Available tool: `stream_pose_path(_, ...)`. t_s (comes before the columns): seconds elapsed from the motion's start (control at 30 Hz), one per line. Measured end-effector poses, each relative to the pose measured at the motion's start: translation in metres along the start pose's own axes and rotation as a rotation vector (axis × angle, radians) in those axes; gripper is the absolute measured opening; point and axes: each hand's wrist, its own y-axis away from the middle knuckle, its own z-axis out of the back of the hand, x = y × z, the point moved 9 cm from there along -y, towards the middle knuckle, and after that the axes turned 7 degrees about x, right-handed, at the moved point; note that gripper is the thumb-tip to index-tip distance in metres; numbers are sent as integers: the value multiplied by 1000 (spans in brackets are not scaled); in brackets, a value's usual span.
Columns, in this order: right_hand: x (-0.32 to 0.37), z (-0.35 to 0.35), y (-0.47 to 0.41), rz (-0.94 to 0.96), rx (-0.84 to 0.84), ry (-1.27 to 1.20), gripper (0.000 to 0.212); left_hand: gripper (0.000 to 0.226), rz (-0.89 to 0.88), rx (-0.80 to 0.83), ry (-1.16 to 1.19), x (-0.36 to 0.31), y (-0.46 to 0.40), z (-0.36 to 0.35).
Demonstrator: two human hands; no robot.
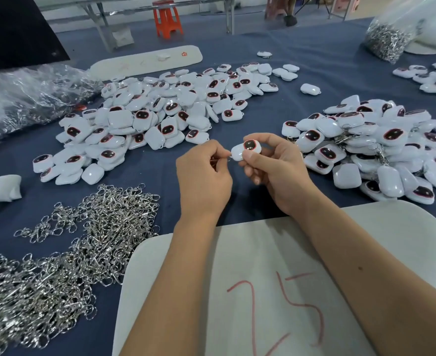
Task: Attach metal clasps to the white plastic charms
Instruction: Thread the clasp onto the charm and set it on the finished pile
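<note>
A person's two bare hands meet above a blue-covered tabletop [237, 124]. The right hand [276, 170] pinches a white plastic charm [245, 150] between thumb and fingers, its dark oval face with a red rim turned upward. The left hand [202, 178] has its fingers curled, pinching a small metal clasp [220, 158] whose tip touches the charm's left edge; most of the clasp is hidden by the fingers. Both forearms cross a pale sheet [250, 291] marked with a red "25". A tangled heap of loose silver clasps [65, 253] lies at the near left. Behind it spreads a large pile of charms [160, 109]. To the right sits a second pile of charms [371, 147], some with clasps showing among them. A clear bag of clasps [389, 39] stands at far right, and an orange stool [166, 18] beyond the tabletop.
</note>
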Motion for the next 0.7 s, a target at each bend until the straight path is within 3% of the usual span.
stream_pose_path(0.1,0,0,1,2,-5,37,21,21,-64,21,-200,-11,0,-5)
stream_pose_path(0.2,2,1,1,12,-15,19,23,20,12,-40,-102,-8,2,-2)
stream_pose_path(0.27,2,0,0,13,-3,-24,25,19,207,-78,215,14,4,-2)
stream_pose_path(0.37,3,-4,-1,-2,48,-117,29,16,554,19,900,41,13,-33)
stream_pose_path(0.47,4,-6,-1,-13,76,-188,31,16,671,86,1239,39,16,-49)
stream_pose_path(0.57,3,-6,-1,-16,81,-197,31,15,640,57,1241,38,15,-47)
stream_pose_path(0.7,3,-4,-1,-10,70,-193,28,16,449,-33,958,33,10,-29)
